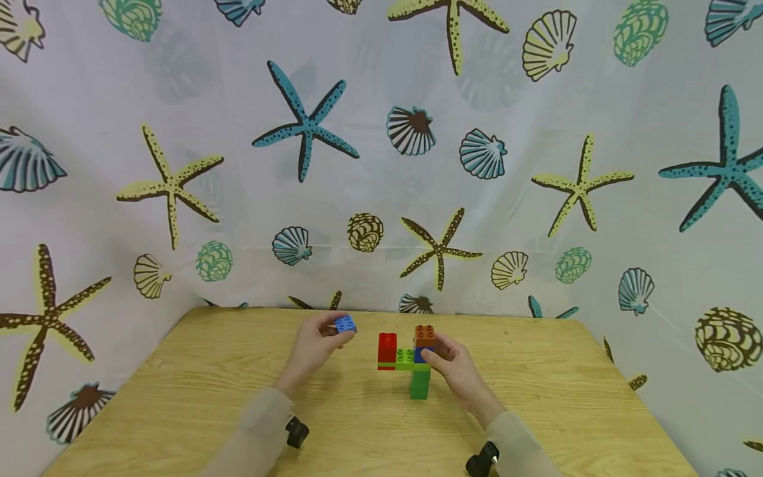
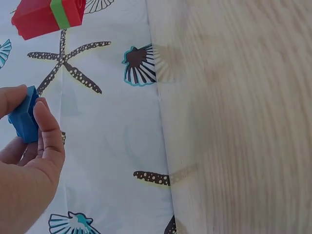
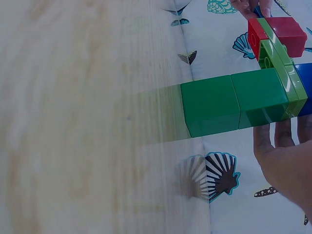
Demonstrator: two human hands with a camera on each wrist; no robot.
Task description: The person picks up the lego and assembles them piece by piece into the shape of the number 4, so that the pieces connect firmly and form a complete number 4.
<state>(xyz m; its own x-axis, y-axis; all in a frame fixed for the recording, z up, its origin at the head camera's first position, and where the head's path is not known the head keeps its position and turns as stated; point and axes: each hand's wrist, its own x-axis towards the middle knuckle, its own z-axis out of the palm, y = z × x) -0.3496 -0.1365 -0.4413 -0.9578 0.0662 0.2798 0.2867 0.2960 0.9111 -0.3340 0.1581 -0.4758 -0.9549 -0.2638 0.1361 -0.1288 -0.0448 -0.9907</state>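
Our left hand (image 1: 312, 348) pinches a small blue brick (image 1: 345, 324) between thumb and fingertips, lifted clear of the wooden table (image 1: 197, 391). Our right hand (image 1: 453, 368) grips the block tower (image 1: 411, 361) just beside it, fingers curled round the brown-topped end. The tower stands on a green column (image 1: 420, 383), which we see directly below our right thumb; a red block (image 1: 387, 348) caps the arm pointing toward our left hand. The shell-print curtain (image 1: 381, 152) hangs behind both hands.

Table (image 1: 197, 391): pale wood, matt, visible grain. Blue brick (image 1: 345, 324) and brick tower (image 1: 420, 381): smooth glossy plastic, reflections on green column. Backdrop curtain (image 1: 369, 179), 12 o'clock: thin printed sheet, soft creases, slight sheen.
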